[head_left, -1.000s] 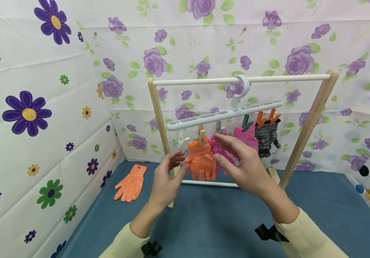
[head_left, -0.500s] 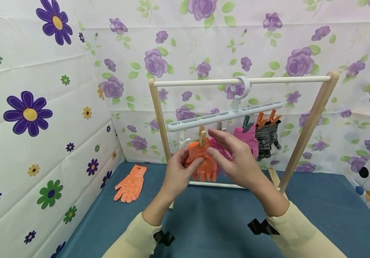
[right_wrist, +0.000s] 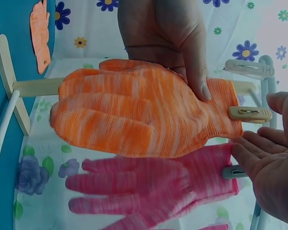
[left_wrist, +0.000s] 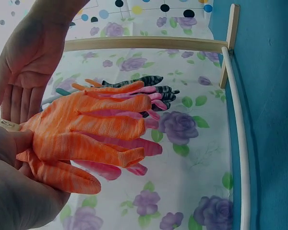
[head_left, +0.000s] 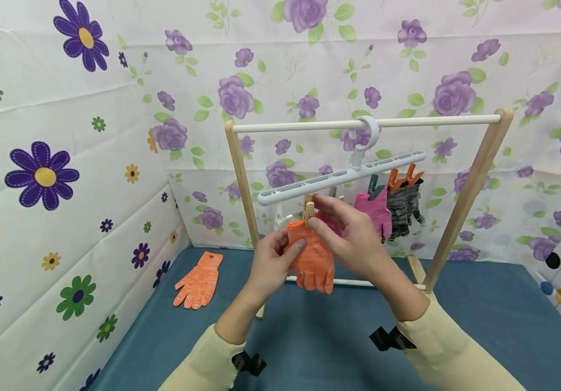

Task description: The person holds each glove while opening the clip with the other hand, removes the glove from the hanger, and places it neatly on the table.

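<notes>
Nearest, two cream sleeves (head_left: 456, 353) reach in over the blue bench (head_left: 309, 336), each with a black piece (head_left: 391, 339) strapped near the cuff. A little farther in, the left hand (head_left: 270, 266) pinches the near orange glove (head_left: 313, 266) at its left edge, thumb laid on the front and the other fingers behind. That glove hangs cuff up and fingers down from a wooden peg (head_left: 309, 212), below the near left end of a pale grey hanger (head_left: 304, 187). The right hand (head_left: 358, 239) is at the right of this peg, thumb and fingers parted around it and relaxed rather than gripping; whether a fingertip touches the peg cannot be told.

To the left, a second orange glove (head_left: 199, 279) lies flat on the bench, cuff toward the far side. A white peg (right_wrist: 249, 68) hangs just left of the held glove. Farther along the hanger, toward the far right, hang a pink glove (right_wrist: 149, 187) on a grey peg (right_wrist: 234, 172), another on a green peg (head_left: 374, 187), then black-and-grey gloves (head_left: 397, 212) on orange pegs (head_left: 394, 182). The hanger hooks over the upper rod (head_left: 285, 127) of a wooden rack (head_left: 466, 206). Farthest stands a rose-patterned cloth (head_left: 260, 60).
</notes>
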Available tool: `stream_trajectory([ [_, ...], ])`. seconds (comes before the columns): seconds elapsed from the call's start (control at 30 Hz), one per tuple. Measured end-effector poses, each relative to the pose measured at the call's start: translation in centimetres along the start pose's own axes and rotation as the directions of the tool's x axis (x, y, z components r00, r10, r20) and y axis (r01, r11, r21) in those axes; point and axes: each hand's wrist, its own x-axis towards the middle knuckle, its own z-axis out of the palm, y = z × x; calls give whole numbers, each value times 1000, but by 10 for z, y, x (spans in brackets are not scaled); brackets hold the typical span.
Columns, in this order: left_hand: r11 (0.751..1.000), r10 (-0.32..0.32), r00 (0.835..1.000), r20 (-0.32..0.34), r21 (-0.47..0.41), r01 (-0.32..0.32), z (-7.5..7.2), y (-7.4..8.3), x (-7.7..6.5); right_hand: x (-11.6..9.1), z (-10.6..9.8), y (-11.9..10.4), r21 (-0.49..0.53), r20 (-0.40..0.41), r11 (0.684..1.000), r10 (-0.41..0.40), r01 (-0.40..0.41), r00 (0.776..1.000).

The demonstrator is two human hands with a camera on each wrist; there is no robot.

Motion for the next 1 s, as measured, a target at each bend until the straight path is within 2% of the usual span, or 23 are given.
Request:
stream_trajectory([
  [0.57, 1000, -9, 1000, 22, -12, 9, -1, 0, -4, 14, 8, -8, 30, -63, 993, 118, -116, 991],
  [0.87, 1000, 15, 1000, 17, 9, -15, -2, 0, -7, 13, 12, -7, 43, -103, 993, 110, -106, 989],
  [1.0, 1000, 7, 1000, 13, -6, -7, -3, 0, -7, 13, 14, -6, 45, -130, 994, 107, -102, 986],
])
